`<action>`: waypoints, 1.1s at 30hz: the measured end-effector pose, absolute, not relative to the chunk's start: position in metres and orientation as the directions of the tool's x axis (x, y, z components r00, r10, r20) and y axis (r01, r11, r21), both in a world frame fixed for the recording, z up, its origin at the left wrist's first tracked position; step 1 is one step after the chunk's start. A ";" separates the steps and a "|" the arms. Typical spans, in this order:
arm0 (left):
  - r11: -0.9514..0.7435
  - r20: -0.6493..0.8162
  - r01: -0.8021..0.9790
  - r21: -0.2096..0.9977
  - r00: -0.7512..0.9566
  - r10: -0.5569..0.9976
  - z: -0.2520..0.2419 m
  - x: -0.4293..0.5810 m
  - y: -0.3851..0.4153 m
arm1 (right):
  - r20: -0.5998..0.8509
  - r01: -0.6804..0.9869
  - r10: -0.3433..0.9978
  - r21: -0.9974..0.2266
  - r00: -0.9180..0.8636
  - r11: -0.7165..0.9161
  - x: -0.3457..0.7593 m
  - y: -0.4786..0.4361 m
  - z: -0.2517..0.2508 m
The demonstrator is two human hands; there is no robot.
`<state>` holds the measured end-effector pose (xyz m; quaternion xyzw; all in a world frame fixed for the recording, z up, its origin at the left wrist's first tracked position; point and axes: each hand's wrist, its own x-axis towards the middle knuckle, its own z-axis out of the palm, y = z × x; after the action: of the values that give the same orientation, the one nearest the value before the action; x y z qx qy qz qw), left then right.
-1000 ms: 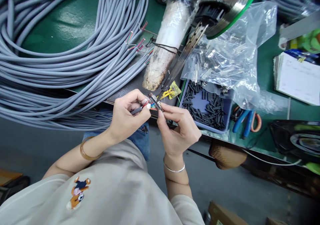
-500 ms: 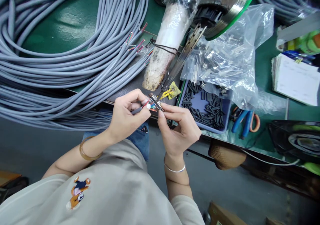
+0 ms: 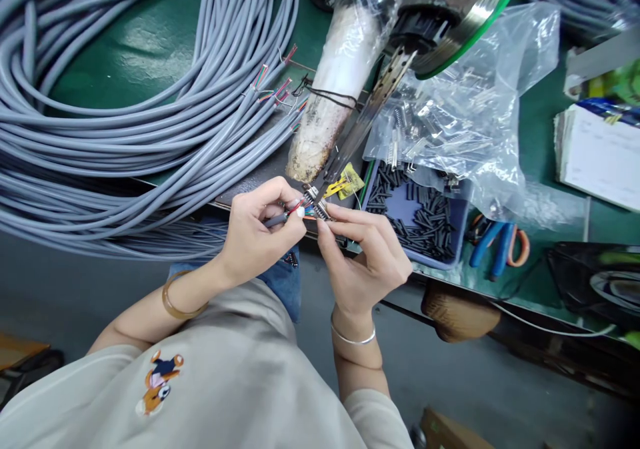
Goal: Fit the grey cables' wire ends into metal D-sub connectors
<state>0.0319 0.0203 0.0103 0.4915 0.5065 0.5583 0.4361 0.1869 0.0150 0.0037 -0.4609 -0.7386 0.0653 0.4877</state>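
Observation:
My left hand (image 3: 263, 229) is closed around the end of a grey cable (image 3: 275, 220), whose thin red and other coloured wires fan out past my fingertips. Between thumb and fingers, my right hand (image 3: 365, 252) pinches a small metal connector (image 3: 317, 204) with a row of pins. The wires meet the connector's pin side, though I cannot tell which are joined to it. Just above, the dark tip of a soldering iron (image 3: 345, 152) reaches down to the pins, mounted under a solder spool (image 3: 480, 29). A white, scorched-ended tube (image 3: 333, 96) hangs beside it.
Bundles of grey cables (image 3: 150, 129) cover the bench's left side. A blue tray (image 3: 463, 226) holds black sleeves, with a plastic bag (image 3: 450, 122) of metal parts overlapping it. Pliers (image 3: 493, 246), a paper stack (image 3: 600, 156) and a yellow piece (image 3: 350, 182) lie right.
The view has shifted slightly. My hands keep their grips, and the connector now sits a little farther right, its pins against the iron's tip.

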 end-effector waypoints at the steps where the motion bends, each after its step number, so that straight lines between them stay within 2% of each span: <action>1: -0.116 0.117 0.018 0.993 -0.134 0.984 0.011 0.032 0.020 | 0.656 0.617 0.748 -0.548 -0.102 0.565 0.187 0.015 0.005; 5: -0.115 0.116 0.015 0.993 -0.133 0.984 0.013 0.031 0.021 | 0.649 0.631 0.752 -0.535 -0.119 0.562 0.188 0.015 0.008; 13: -0.023 0.017 -0.056 0.998 -0.105 0.994 0.013 0.033 0.023 | 0.638 0.627 0.759 -0.541 -0.128 0.561 0.189 0.014 0.005; 21: -0.070 0.066 -0.030 0.997 -0.136 0.989 0.015 0.032 0.023 | 0.620 0.611 0.776 -0.571 -0.117 0.548 0.186 0.017 0.012; 24: -0.066 0.059 -0.059 0.996 -0.117 0.991 0.016 0.030 0.024 | 0.637 0.628 0.761 -0.545 -0.120 0.556 0.184 0.015 0.014; 30: 0.055 -0.062 -0.138 0.989 -0.050 0.997 0.014 0.028 0.026 | 0.714 0.673 0.678 -0.415 -0.175 0.612 0.185 0.012 0.006; 33: 0.095 -0.101 -0.143 0.985 -0.033 0.994 0.012 0.028 0.024 | 0.714 0.682 0.672 -0.394 -0.195 0.616 0.190 0.010 0.001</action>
<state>0.0279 0.0242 0.0116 0.4280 0.4973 0.5189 0.5480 0.1895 0.0103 0.0007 -0.4379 -0.7730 -0.0051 0.4590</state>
